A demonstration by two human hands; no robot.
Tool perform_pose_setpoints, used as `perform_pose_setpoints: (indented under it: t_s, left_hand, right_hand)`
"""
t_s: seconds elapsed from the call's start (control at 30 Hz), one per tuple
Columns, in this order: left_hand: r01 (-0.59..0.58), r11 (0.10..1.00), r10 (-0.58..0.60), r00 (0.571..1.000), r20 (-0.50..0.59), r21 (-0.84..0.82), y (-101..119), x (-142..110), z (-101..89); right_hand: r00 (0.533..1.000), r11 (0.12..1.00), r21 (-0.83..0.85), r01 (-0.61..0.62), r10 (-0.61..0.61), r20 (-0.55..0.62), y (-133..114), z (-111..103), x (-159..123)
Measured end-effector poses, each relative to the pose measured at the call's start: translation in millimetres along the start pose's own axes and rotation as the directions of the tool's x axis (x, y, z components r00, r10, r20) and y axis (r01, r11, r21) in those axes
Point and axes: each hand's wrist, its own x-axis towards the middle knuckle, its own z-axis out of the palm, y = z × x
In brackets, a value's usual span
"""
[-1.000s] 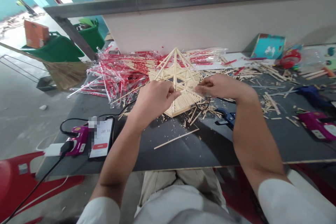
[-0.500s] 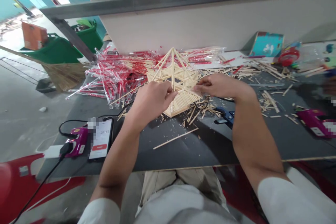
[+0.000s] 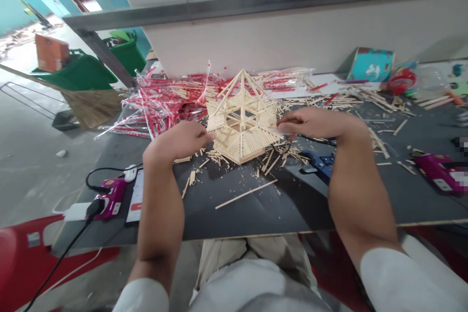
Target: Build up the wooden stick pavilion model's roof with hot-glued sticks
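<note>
The wooden stick pavilion model [image 3: 234, 141] sits mid-bench, a hand on either side! The left hand [image 3: 177, 144] is half-curled, fingertips against the model's left edge; the right hand [image 3: 314, 124] is nearly flat, fingertips at its right edge, neither one closing on it. Behind lies a heap of red-wrapped stick packets [image 3: 164, 102]; in front, one long loose stick [image 3: 246, 194].
</note>
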Motion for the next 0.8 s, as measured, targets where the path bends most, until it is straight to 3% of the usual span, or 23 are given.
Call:
perform_pose_setpoints:
  t_s: [0.2, 0.57, 0.73, 0.8]
  left_hand:
    - [-0.017, 1.000, 0.017, 1.000, -0.016, 0.019, 2.9, 2.3, 2.3]
    - [0.105, 0.994, -0.098, 0.948, -0.303, 0.007, 5.3, 36.7, 18.7]
    - [0.175, 0.985, -0.165, 0.949, -0.268, 0.014, 8.7, 31.3, 17.0]
    - [0.142, 0.990, -0.132, 0.951, -0.278, 0.016, 11.9, 21.7, 10.4]
  right_hand:
    - [0.997, 1.000, 0.020, 0.013, -0.015, 0.074, -3.4, -0.2, -1.2]
    - [0.992, 0.999, -0.036, 0.030, -0.025, 0.122, -25.3, 6.3, 0.8]
    - [0.996, 0.996, -0.086, 0.019, -0.012, 0.087, -28.0, 6.3, -2.6]
    - [0.999, 0.993, -0.112, 0.024, -0.021, 0.031, -29.6, 4.0, -7.6]
